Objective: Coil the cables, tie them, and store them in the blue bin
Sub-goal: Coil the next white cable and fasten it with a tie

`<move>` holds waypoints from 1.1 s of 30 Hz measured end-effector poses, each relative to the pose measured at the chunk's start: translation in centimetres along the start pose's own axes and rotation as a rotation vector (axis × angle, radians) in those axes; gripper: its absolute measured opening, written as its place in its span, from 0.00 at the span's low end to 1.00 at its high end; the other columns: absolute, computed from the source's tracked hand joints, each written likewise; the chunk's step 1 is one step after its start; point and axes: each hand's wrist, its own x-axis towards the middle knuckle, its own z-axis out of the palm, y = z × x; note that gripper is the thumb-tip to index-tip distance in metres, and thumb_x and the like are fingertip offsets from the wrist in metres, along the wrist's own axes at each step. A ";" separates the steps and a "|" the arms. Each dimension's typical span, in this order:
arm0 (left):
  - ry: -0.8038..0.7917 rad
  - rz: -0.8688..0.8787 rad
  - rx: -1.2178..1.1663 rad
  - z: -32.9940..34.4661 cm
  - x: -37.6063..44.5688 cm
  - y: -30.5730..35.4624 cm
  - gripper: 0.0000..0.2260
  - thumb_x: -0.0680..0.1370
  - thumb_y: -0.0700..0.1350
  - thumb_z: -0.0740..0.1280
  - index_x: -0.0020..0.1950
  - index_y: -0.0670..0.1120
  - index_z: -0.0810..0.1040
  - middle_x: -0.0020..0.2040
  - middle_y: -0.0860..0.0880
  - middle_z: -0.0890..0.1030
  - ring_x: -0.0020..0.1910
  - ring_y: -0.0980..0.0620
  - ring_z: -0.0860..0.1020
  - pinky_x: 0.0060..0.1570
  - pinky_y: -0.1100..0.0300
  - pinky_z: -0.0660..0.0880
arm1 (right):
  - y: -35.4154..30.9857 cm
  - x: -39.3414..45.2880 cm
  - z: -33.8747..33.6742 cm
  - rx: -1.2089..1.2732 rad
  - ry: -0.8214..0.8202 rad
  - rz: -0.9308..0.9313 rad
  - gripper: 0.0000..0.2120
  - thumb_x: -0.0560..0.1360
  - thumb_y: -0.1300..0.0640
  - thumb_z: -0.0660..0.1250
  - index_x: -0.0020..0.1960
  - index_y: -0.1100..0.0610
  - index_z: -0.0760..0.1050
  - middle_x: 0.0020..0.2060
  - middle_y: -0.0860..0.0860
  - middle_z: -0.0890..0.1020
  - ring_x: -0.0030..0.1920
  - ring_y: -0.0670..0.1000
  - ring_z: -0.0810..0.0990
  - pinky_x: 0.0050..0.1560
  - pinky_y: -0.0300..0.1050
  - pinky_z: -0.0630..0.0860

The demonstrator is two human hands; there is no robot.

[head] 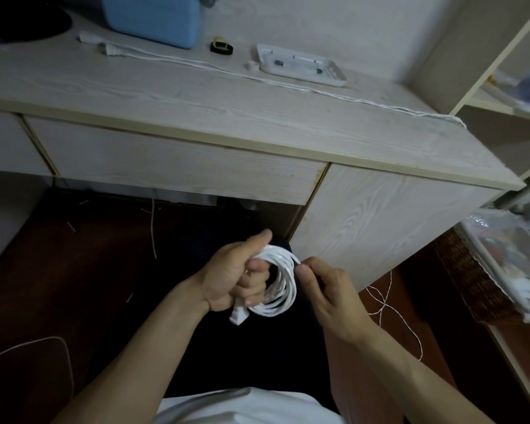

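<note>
White cable coil (280,281): held below the desk's front edge, gripped in left hand (236,272) with fingers curled through the loops. Right hand (328,293): pinches the coil's top strand. Blue bin (153,18): desk (196,96) back edge, left. Second white cable (257,78): stretched across the desk.

Both forearms are bare, no sleeves reaching the wrists; a white shirt (245,408) covers the torso, with dark trousers (227,356) below.
</note>
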 end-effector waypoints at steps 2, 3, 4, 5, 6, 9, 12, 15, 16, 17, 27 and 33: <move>0.047 0.042 -0.112 0.2 0.1 0.2 0.23 0.75 0.61 0.60 0.24 0.52 0.61 0.19 0.53 0.53 0.17 0.55 0.51 0.21 0.62 0.63 | 0.1 0.1 -0.1 0.000 -0.017 0.019 0.10 0.84 0.56 0.59 0.46 0.52 0.76 0.32 0.45 0.76 0.31 0.45 0.73 0.31 0.41 0.68; 0.070 0.067 -0.171 0.2 0.2 0.2 0.23 0.75 0.61 0.60 0.24 0.51 0.61 0.19 0.53 0.53 0.17 0.55 0.52 0.21 0.62 0.62 | 0.1 0.2 -0.1 -0.007 -0.029 0.035 0.10 0.84 0.55 0.59 0.46 0.49 0.76 0.32 0.46 0.76 0.30 0.46 0.73 0.30 0.44 0.67; 0.096 0.093 -0.240 0.2 0.4 0.2 0.24 0.76 0.61 0.60 0.24 0.51 0.61 0.19 0.53 0.53 0.17 0.56 0.52 0.20 0.63 0.62 | 0.2 0.2 -0.1 -0.021 -0.045 0.053 0.10 0.84 0.55 0.58 0.46 0.47 0.75 0.32 0.48 0.76 0.30 0.48 0.73 0.30 0.47 0.68; 0.121 0.121 -0.312 0.1 0.5 0.2 0.24 0.77 0.60 0.59 0.24 0.51 0.62 0.19 0.53 0.54 0.17 0.56 0.53 0.20 0.63 0.61 | 0.3 0.2 -0.1 -0.036 -0.071 0.070 0.10 0.84 0.54 0.58 0.47 0.47 0.75 0.32 0.49 0.76 0.30 0.51 0.73 0.31 0.50 0.68; 0.142 0.151 -0.378 -0.2 0.7 0.2 0.24 0.79 0.59 0.58 0.25 0.50 0.63 0.19 0.53 0.55 0.16 0.56 0.54 0.20 0.63 0.61 | 0.5 0.1 -0.2 -0.046 -0.103 0.091 0.10 0.84 0.53 0.57 0.48 0.47 0.75 0.32 0.49 0.75 0.30 0.51 0.72 0.31 0.50 0.68; 0.166 0.241 -0.515 -0.9 1.2 0.2 0.25 0.82 0.55 0.53 0.26 0.48 0.68 0.19 0.54 0.57 0.17 0.56 0.55 0.21 0.62 0.62 | 0.9 -0.1 -0.3 -0.071 -0.220 0.161 0.12 0.84 0.52 0.55 0.55 0.52 0.77 0.30 0.45 0.74 0.30 0.44 0.72 0.32 0.38 0.67; 0.177 0.316 -0.545 -1.3 1.4 0.1 0.23 0.81 0.50 0.52 0.30 0.44 0.74 0.20 0.53 0.58 0.17 0.56 0.56 0.23 0.62 0.63 | 0.8 -0.1 -0.1 -0.159 -0.329 0.170 0.14 0.85 0.52 0.54 0.61 0.54 0.76 0.32 0.49 0.77 0.32 0.42 0.75 0.35 0.32 0.68; 0.079 0.331 -0.539 -1.2 1.1 0.0 0.24 0.81 0.48 0.52 0.37 0.37 0.80 0.20 0.51 0.61 0.18 0.55 0.59 0.26 0.60 0.67 | 0.7 -0.1 0.2 -0.183 -0.340 0.145 0.15 0.85 0.51 0.54 0.62 0.56 0.76 0.34 0.50 0.79 0.33 0.44 0.76 0.35 0.32 0.68; 0.041 0.324 -0.527 -1.2 1.0 -0.1 0.25 0.81 0.48 0.51 0.39 0.36 0.81 0.20 0.51 0.63 0.18 0.55 0.60 0.27 0.59 0.69 | 0.7 -0.1 0.2 -0.187 -0.336 0.141 0.15 0.85 0.52 0.55 0.61 0.57 0.77 0.34 0.51 0.79 0.33 0.45 0.76 0.35 0.32 0.68; 0.009 0.314 -0.520 -1.1 1.0 -0.2 0.26 0.81 0.48 0.50 0.41 0.35 0.82 0.21 0.50 0.64 0.18 0.54 0.62 0.28 0.59 0.70 | 0.8 -0.1 0.2 -0.191 -0.333 0.142 0.15 0.84 0.52 0.56 0.59 0.59 0.77 0.34 0.51 0.79 0.32 0.46 0.76 0.34 0.33 0.68; 0.232 0.271 -0.693 -0.9 1.4 -0.6 0.20 0.79 0.48 0.54 0.28 0.46 0.70 0.19 0.54 0.59 0.17 0.56 0.56 0.22 0.63 0.63 | 1.3 -0.2 0.4 -0.256 -0.318 0.196 0.21 0.83 0.47 0.57 0.47 0.61 0.80 0.32 0.51 0.82 0.31 0.46 0.79 0.34 0.36 0.72; 0.419 0.383 -0.898 -2.0 2.0 -0.3 0.20 0.81 0.52 0.53 0.31 0.47 0.69 0.23 0.53 0.60 0.21 0.55 0.58 0.30 0.60 0.67 | 1.5 -0.2 0.1 -0.178 -0.301 0.325 0.13 0.84 0.50 0.56 0.57 0.57 0.74 0.38 0.51 0.83 0.36 0.47 0.81 0.39 0.42 0.78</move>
